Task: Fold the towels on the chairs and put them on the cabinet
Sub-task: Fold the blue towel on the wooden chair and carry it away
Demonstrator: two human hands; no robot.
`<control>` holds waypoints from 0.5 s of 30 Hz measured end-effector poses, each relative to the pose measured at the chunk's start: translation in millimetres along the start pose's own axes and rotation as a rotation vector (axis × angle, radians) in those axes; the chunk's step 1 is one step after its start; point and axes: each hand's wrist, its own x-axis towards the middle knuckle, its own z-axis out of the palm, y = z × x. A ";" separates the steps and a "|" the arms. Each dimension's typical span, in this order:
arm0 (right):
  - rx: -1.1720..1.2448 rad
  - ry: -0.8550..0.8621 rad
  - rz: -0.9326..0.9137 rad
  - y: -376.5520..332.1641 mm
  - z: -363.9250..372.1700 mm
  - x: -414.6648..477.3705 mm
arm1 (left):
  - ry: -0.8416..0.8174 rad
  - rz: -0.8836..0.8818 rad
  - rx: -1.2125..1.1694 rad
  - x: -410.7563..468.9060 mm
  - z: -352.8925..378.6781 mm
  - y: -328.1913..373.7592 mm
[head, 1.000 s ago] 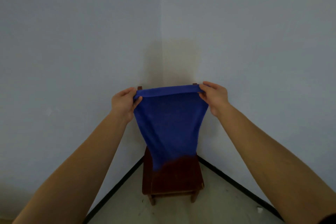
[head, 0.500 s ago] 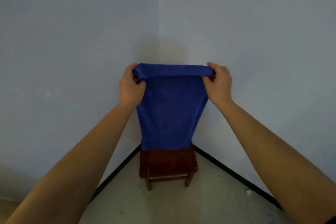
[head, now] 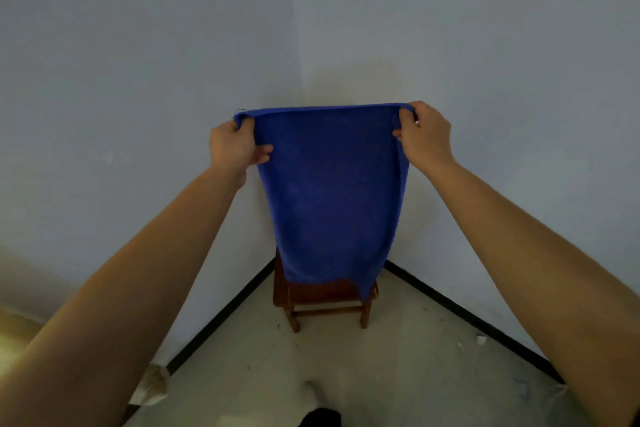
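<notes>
Blue cloth, the towel (head: 332, 191) hangs full length in the air, stretched between both hands. The left hand (head: 235, 146) pinches its top corner at 10 o'clock, thumb on the near face and fingers curled over the edge. The right hand (head: 424, 135) grips the opposite corner at 2 o'clock, fingers closed round the hem. At 6 o'clock below the towel stands the wooden chair (head: 325, 302). The lower hem overlaps its seat in this view, and whether cloth touches wood I cannot tell. The towel looks light, soft and limp, narrowing inward below the grips, so it should fold easily but will not keep a crease unaided. It is best held at the corners with the top edge taut. No cabinet is in view.
</notes>
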 end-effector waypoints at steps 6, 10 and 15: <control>-0.116 -0.168 0.148 15.5 18.6 42.9 | -0.140 -0.135 -0.130 45.6 24.7 -4.9; -0.338 -0.262 0.004 26.7 33.8 65.9 | -0.166 -0.215 -0.228 72.0 42.2 -14.6; -0.402 -0.160 -0.211 25.9 40.2 87.1 | -0.120 -0.110 -0.245 101.5 49.3 -8.9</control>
